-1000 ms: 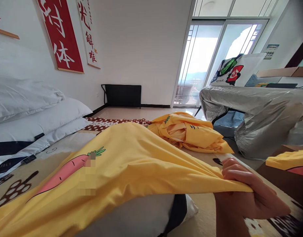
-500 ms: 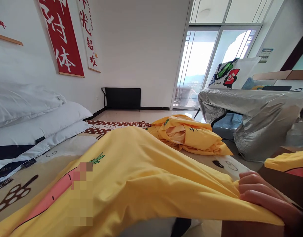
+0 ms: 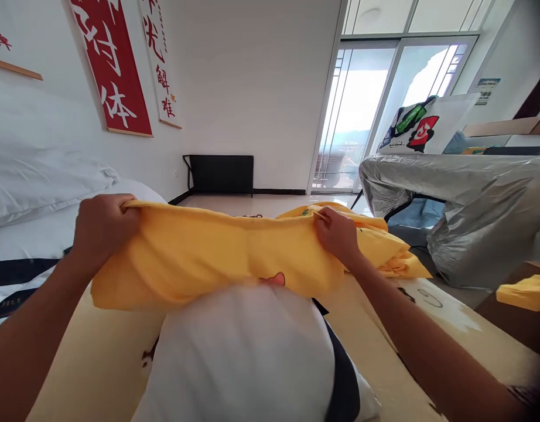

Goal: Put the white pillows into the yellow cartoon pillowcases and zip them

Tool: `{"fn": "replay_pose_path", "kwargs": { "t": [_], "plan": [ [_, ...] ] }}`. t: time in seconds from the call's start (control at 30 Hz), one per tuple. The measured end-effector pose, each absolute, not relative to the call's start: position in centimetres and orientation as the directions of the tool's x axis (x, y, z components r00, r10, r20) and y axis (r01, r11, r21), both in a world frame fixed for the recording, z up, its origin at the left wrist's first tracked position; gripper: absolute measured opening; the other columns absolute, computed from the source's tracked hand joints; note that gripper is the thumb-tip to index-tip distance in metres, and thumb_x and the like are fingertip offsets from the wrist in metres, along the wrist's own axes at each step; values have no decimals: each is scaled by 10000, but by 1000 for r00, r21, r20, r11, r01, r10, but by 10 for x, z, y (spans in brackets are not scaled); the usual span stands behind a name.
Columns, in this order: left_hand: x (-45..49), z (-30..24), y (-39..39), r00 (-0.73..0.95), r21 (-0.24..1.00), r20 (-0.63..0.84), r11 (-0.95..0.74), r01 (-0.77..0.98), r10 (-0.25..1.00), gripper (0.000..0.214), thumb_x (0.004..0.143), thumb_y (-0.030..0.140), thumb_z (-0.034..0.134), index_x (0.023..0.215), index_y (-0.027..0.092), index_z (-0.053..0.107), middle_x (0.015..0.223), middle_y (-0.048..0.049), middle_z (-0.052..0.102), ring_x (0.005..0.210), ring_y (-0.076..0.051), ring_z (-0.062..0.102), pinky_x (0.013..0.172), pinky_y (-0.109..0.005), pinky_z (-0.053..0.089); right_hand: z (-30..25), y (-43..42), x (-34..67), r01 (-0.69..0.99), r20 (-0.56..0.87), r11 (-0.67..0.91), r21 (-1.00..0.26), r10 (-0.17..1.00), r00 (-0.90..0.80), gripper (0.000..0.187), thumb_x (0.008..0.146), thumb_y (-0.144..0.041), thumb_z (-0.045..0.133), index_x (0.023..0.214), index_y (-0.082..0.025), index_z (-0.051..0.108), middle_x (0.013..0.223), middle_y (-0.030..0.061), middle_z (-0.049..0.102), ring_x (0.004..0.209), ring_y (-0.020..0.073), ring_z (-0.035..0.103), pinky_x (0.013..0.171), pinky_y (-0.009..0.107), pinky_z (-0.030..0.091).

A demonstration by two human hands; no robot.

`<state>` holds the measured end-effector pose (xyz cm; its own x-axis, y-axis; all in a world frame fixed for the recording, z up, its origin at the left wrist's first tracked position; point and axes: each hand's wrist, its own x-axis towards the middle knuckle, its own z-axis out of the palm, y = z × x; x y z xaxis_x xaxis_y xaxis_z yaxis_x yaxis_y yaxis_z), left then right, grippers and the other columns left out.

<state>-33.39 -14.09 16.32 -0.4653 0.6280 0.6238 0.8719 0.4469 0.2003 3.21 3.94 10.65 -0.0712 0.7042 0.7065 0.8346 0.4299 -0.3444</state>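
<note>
My left hand (image 3: 103, 225) is closed on one corner of a yellow pillowcase (image 3: 195, 246), and my right hand (image 3: 338, 235) grips its other upper corner. The cloth hangs stretched between both hands, with a bit of pink print at its lower edge. Below and nearer to me lies a white pillow (image 3: 248, 351) with a dark navy band along its right side. The cloth's lower edge meets the pillow's far end; whether the pillow reaches inside cannot be made out.
A crumpled heap of yellow bedding (image 3: 384, 249) lies beyond my right hand on the patterned bed sheet (image 3: 454, 310). White pillows (image 3: 41, 193) are stacked at the left. At the right stand a silver-covered table (image 3: 467, 176) and a cardboard box (image 3: 511, 322) with yellow cloth on it.
The yellow cloth, spread low across the bed before, is now lifted and pulled taut between both hands. My right hand has moved left and away; my left hand has come into view. The pillow is uncovered.
</note>
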Motion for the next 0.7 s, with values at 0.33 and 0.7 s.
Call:
{"fn": "replay_pose_path", "kwargs": {
  "t": [0.33,0.7],
  "plan": [
    [-307,106,-27,-173,27,399,177,984,900,498,916,337,300,1353,130,416,1419,-133,443,1314,-257,402,1092,-441,264,95,84,-60,779,398,612,-133,753,-524,441,913,-367,378,1297,-204,523,1318,95,559,1238,248,464,1042,398,271],
    [-315,-39,-44,-193,434,164,105,895,968,569,929,478,208,1474,316,232,1569,9,140,1454,-187,86,1156,-503,89,-40,69,-34,636,133,488,-597,843,-522,587,937,-514,313,1458,-243,320,1533,57,269,1422,206,216,1156,416,154]
  ]
}}
